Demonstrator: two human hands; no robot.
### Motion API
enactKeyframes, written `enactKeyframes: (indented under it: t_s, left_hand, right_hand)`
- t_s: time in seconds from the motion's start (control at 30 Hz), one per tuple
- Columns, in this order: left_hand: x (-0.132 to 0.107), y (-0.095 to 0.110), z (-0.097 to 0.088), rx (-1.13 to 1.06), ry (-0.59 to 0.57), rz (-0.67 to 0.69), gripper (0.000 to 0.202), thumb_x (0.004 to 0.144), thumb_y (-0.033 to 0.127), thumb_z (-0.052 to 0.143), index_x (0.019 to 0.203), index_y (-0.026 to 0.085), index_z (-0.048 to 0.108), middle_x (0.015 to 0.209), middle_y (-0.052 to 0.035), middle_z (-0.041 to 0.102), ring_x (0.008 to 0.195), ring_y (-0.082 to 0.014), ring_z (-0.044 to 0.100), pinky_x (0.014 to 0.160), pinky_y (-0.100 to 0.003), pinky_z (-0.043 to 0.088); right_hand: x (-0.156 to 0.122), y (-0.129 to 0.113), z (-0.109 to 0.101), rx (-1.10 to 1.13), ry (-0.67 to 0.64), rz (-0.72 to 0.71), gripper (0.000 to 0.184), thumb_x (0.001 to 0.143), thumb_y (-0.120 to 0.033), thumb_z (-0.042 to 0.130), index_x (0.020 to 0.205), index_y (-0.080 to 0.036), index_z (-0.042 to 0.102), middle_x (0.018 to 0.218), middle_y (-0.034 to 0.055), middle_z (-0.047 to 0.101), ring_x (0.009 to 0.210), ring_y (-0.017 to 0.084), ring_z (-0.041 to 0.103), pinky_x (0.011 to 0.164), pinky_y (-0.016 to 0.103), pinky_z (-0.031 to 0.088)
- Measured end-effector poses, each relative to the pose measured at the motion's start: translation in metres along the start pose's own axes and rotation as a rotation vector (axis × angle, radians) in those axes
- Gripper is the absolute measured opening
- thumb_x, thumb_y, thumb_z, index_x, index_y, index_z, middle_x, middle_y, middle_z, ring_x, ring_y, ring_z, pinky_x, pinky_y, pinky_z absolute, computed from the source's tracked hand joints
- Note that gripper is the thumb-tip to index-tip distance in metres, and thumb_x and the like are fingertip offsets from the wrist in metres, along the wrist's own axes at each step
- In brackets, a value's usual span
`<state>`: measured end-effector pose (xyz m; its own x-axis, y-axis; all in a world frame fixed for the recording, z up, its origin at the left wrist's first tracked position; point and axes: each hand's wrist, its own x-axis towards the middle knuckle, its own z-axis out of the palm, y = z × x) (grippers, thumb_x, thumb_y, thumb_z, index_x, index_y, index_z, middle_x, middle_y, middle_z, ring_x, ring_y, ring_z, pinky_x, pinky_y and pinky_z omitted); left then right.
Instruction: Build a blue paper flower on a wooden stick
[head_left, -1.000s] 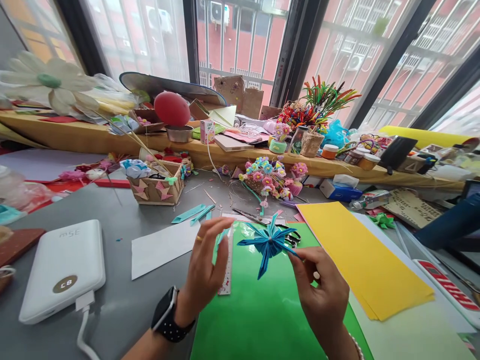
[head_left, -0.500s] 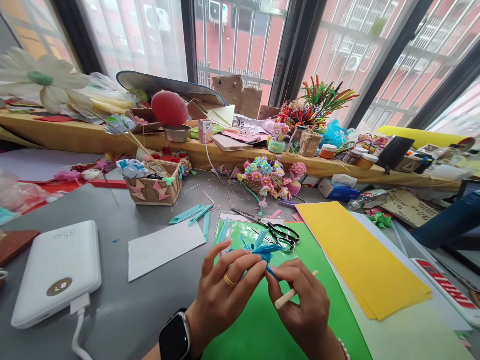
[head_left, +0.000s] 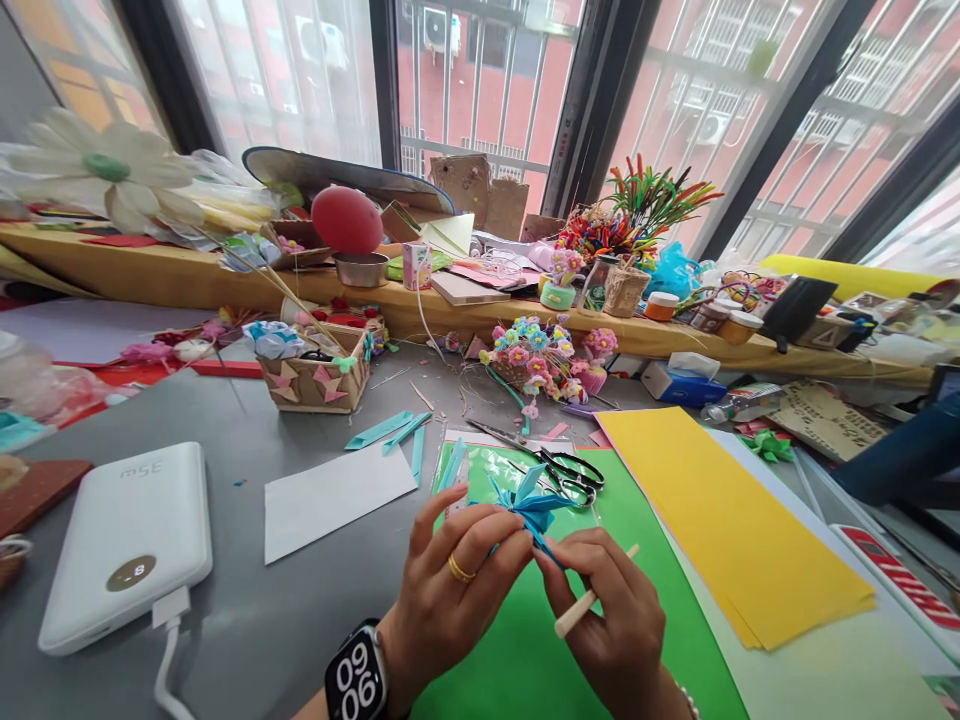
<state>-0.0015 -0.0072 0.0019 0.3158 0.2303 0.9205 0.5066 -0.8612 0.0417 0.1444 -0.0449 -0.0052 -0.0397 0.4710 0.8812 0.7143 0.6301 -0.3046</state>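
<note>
A blue folded paper flower (head_left: 529, 503) is pinched between both of my hands over a green sheet (head_left: 525, 660). My left hand (head_left: 457, 590), with a gold ring and a smartwatch at the wrist, closes its fingers on the flower's left side. My right hand (head_left: 611, 620) grips the flower's base from the right and also holds a thin wooden stick (head_left: 592, 597) that points up to the right. Black scissors (head_left: 570, 473) lie just beyond the flower on the green sheet.
A white power bank (head_left: 124, 545) with its cable lies at the left. A white paper (head_left: 337, 500), teal paper strips (head_left: 390, 430), yellow sheets (head_left: 720, 510), a cardboard box of crafts (head_left: 315, 375) and a flower basket (head_left: 536, 360) crowd the grey table. A cluttered shelf (head_left: 187, 275) runs along the window.
A second ago only my right hand held the spread flower up while the left was open beside it. Both hands have come down and closed on the flower, whose petals are now bunched.
</note>
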Motion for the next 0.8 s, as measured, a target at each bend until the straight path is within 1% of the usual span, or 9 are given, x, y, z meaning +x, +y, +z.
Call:
enactKeyframes:
  t_s: [0.23,0.4,0.53,0.6,0.67,0.8]
  left_hand:
    - [0.001,0.001,0.002,-0.01,-0.015,-0.001,0.01,0.078,0.007,0.056,0.081,0.015,0.061,0.077,-0.0017,0.066,0.076,-0.0132,0.058,0.089,-0.032,0.042]
    - [0.002,0.0,0.004,-0.01,-0.031,0.005,0.01,0.077,0.007,0.052,0.08,0.015,0.057,0.077,-0.0019,0.062,0.074,-0.0136,0.057,0.087,-0.032,0.044]
    - [0.003,-0.003,0.004,-0.086,-0.07,-0.018,0.01,0.078,0.007,0.049,0.081,0.015,0.054,0.076,-0.0036,0.059,0.074,-0.0147,0.057,0.073,-0.028,0.051]
    - [0.003,-0.006,0.004,-0.152,-0.084,-0.033,0.012,0.077,0.005,0.05,0.082,0.015,0.053,0.079,-0.0042,0.06,0.074,-0.0145,0.057,0.07,-0.026,0.052]
    - [0.002,-0.007,0.004,-0.224,-0.099,-0.04,0.014,0.077,0.003,0.051,0.084,0.015,0.053,0.083,-0.0052,0.061,0.076,-0.0142,0.058,0.072,-0.026,0.052]
    - [0.0,-0.01,0.003,-0.328,-0.138,-0.041,0.015,0.079,0.003,0.05,0.089,0.014,0.055,0.089,-0.0082,0.063,0.083,-0.0149,0.059,0.077,-0.026,0.051]
  right_hand:
    - [-0.002,0.0,0.001,0.015,-0.016,0.016,0.003,0.081,-0.012,0.057,0.081,-0.014,0.059,0.062,0.0043,0.061,0.055,0.012,0.056,0.048,0.021,0.047]
    - [-0.002,-0.001,0.001,0.027,-0.018,0.015,0.003,0.082,-0.015,0.058,0.081,-0.015,0.06,0.062,0.0034,0.062,0.055,0.012,0.058,0.049,0.021,0.048]
    - [0.004,0.002,-0.004,0.013,-0.075,-0.005,0.011,0.082,-0.019,0.058,0.092,-0.017,0.061,0.071,0.0042,0.064,0.063,0.013,0.062,0.055,0.022,0.052]
    - [0.008,0.005,-0.008,-0.002,-0.105,-0.03,0.015,0.084,-0.02,0.054,0.098,-0.017,0.06,0.077,0.0059,0.065,0.068,0.014,0.063,0.059,0.023,0.053]
    - [0.013,0.008,-0.012,-0.034,-0.133,-0.056,0.018,0.087,-0.022,0.05,0.1,-0.018,0.06,0.078,0.006,0.063,0.068,0.014,0.063,0.058,0.023,0.053]
    - [0.017,0.011,-0.015,-0.072,-0.139,-0.093,0.016,0.087,-0.02,0.049,0.094,-0.019,0.064,0.074,0.0046,0.06,0.063,0.013,0.062,0.053,0.022,0.052]
